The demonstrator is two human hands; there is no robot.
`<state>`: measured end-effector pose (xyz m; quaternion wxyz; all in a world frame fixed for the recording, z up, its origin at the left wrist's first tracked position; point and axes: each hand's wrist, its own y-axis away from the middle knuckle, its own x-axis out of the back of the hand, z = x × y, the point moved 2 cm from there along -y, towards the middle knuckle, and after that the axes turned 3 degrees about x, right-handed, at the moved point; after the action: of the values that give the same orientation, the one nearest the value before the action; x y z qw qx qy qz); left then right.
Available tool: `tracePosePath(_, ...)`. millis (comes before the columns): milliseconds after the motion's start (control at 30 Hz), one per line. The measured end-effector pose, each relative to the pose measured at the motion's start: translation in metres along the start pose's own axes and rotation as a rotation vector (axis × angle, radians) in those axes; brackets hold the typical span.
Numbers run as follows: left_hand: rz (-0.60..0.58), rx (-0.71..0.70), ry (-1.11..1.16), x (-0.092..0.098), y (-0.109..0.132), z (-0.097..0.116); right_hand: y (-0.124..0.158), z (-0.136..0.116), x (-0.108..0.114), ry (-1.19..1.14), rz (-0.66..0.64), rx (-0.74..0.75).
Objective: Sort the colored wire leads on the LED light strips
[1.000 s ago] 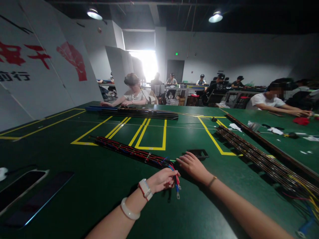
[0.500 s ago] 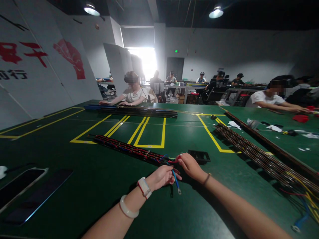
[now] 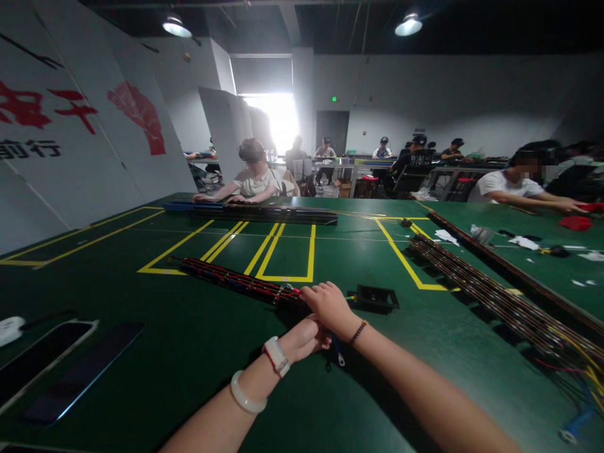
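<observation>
A long bundle of red, black and blue wires [image 3: 236, 277] lies slantwise on the green table. Its near end passes under my right hand [image 3: 330, 309], whose fingers are closed over the wires. Just below and partly covered by it is my left hand [image 3: 302, 340], fingers curled around the same end of the wires; its fingertips are hidden. From beneath the hands hangs a dark blue cable with a metal ring terminal [image 3: 340, 359]. A black plastic frame [image 3: 376, 297] sits right of my right hand, with a green-yellow wire end [image 3: 350, 297] near it.
Two phones [image 3: 85, 371] lie at the left. More long wire bundles [image 3: 481, 289] stretch along the right, with paper scraps [image 3: 526, 243] beyond. A dark long bundle [image 3: 264, 212] lies across the far side before a seated person [image 3: 255, 179]. Another person [image 3: 514, 182] works at right.
My right hand has moved left and down over the wire end, now overlapping my left hand. The blue cable is more covered. The view has shifted slightly.
</observation>
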<state>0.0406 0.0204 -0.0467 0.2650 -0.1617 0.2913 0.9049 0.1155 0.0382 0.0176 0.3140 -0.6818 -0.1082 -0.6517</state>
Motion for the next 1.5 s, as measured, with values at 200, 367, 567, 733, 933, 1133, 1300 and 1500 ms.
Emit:
tracePosePath(200, -0.045, 0.02, -0.11, -0.002, 0.003, 0.003, 0.051, 0.03, -0.018, -0.137, 0.117, 0.054)
tracePosePath(367, -0.024, 0.084, -0.308, 0.002, 0.011, 0.006, 0.084, 0.05, -0.027, -0.163, 0.212, 0.045)
tracePosePath(567, 0.035, 0.02, -0.589, 0.006, 0.019, 0.016, 0.088, 0.061, -0.03, -0.157, 0.182, 0.093)
tracePosePath(733, 0.11, -0.036, -1.002, 0.007, 0.028, 0.03, 0.085, 0.058, -0.029, -0.152, 0.158, 0.103)
tracePosePath(933, 0.18, -0.251, -1.516, 0.0, 0.042, 0.049, 0.085, 0.06, -0.029, -0.166, 0.204, 0.12)
tracePosePath(1133, 0.439, -0.524, -1.559, 0.016, 0.054, 0.059, 0.087, 0.038, -0.01, -0.156, 0.421, 0.229)
tracePosePath(1300, 0.688, -0.766, -1.744, 0.05, 0.059, 0.064, 0.074, -0.01, 0.003, 0.005, 0.338, 0.486)
tracePosePath(1500, 0.722, -0.603, -1.825, 0.083, 0.041, 0.051, 0.051, -0.008, -0.01, 0.177, 0.211, 0.127)
